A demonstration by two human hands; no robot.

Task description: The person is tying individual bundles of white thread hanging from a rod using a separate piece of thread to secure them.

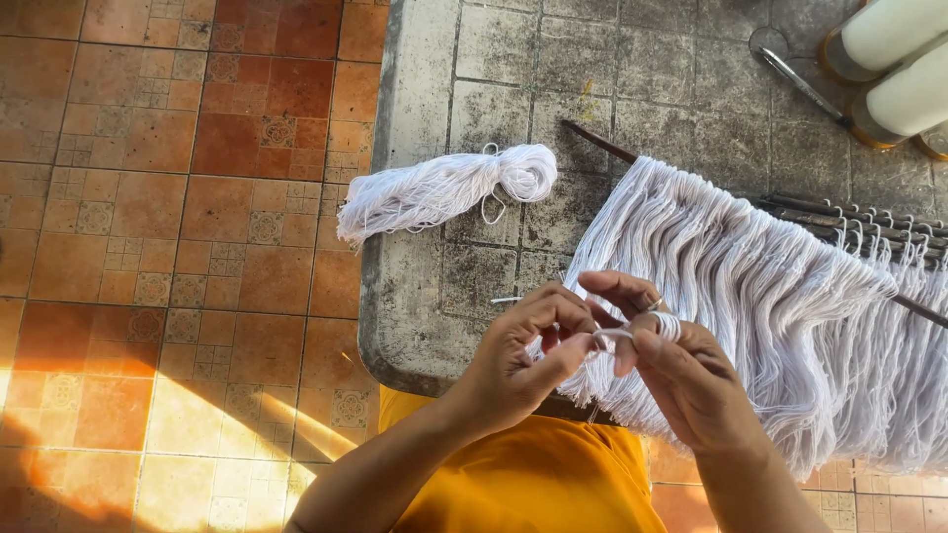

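Observation:
My left hand (523, 350) and my right hand (681, 370) meet over the near edge of a worn grey table (425, 296). Both pinch a thin bunch of white threads (617, 336) between their fingertips; the strands are wound around my right fingers. The bunch belongs to a wide curtain of white threads (760, 286) hanging from a dark rod (602, 146) that lies slantwise on the table. A separate tied bundle of white threads (444, 188) lies on the table's left part.
Two white spools (894, 69) lie at the table's far right corner, beside a metal tool (800, 84). Several thin rods (859, 212) lie by the curtain's top. An orange tiled floor (168, 247) spreads to the left. My orange clothing (533, 474) shows below.

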